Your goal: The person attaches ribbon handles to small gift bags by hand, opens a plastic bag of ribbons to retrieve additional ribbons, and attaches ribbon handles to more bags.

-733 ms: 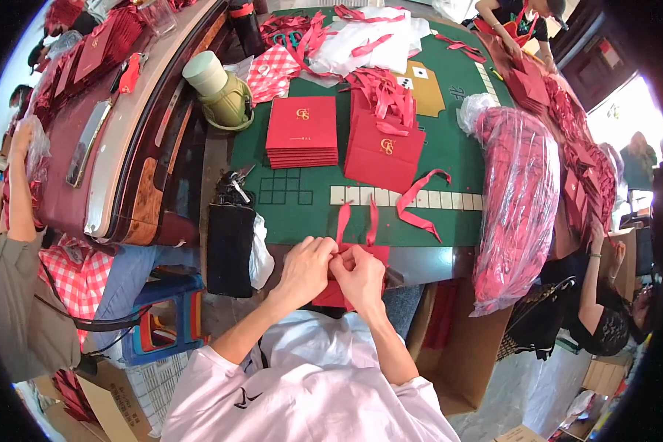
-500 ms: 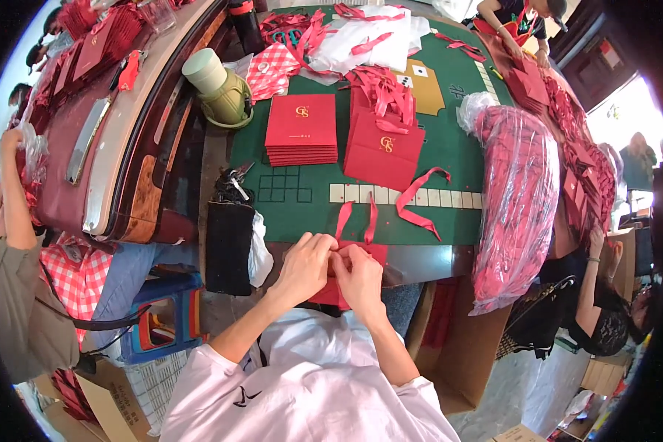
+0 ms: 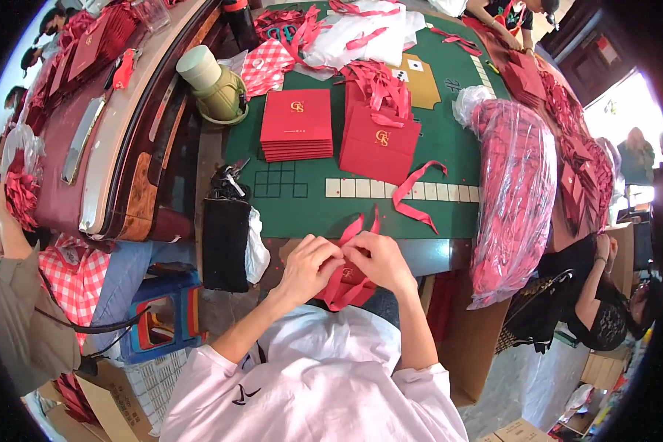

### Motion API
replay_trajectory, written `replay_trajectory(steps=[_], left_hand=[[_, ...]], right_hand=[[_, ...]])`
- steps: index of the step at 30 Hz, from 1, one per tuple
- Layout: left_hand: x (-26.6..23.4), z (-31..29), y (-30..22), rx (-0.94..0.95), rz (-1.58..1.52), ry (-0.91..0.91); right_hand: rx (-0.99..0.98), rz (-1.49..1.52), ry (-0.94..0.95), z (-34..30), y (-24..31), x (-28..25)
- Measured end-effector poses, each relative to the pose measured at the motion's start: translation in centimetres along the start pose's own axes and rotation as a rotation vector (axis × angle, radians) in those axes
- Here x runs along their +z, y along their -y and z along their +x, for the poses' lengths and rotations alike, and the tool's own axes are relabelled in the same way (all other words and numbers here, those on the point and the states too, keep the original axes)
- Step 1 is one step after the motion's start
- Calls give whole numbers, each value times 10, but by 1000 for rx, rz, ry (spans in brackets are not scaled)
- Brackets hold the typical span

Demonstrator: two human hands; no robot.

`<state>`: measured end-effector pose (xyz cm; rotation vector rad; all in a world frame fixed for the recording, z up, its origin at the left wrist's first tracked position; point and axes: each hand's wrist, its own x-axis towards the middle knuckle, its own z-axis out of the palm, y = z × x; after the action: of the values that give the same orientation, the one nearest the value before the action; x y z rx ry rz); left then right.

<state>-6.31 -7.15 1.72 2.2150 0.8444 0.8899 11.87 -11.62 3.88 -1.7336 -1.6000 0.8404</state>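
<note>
At the table's near edge, my left hand (image 3: 306, 265) and my right hand (image 3: 381, 259) face each other with fingers pinched. A red ribbon (image 3: 334, 283) runs between them, and each hand grips part of it. The ribbon belongs to a small red paper bag (image 3: 355, 293) with a gold mark, held low against my lap. Its lower part shows below my fingers; the fingertips partly cover the ribbon. Beyond, a loose red ribbon (image 3: 412, 193) lies curled on the green table mat (image 3: 287, 214).
A stack of red folded bags (image 3: 297, 121) and red bags with ribbon handles (image 3: 379, 144) lie ahead. A plastic-wrapped red bundle (image 3: 514, 199) overhangs the right edge. At left stand a green jug (image 3: 221, 96) and a black pouch (image 3: 226, 243). Co-workers sit on both sides.
My hands have drawn slightly apart and my right hand has moved right. The bag and its ribbon now show more between and below them. The view has shifted slightly.
</note>
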Motion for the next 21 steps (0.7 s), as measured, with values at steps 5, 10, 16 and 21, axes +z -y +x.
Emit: replay_trajectory(steps=[5, 10, 16, 21], left_hand=[[4, -4, 1, 116, -22, -4], [2, 6, -4, 49, 12, 0], [10, -3, -5, 13, -70, 123], [16, -6, 9, -123, -45, 101]], right_hand=[[133, 272, 208, 6, -11, -6], [234, 315, 108, 8, -15, 8], [361, 340, -166, 14, -31, -1], [131, 23, -270, -8, -36, -16]])
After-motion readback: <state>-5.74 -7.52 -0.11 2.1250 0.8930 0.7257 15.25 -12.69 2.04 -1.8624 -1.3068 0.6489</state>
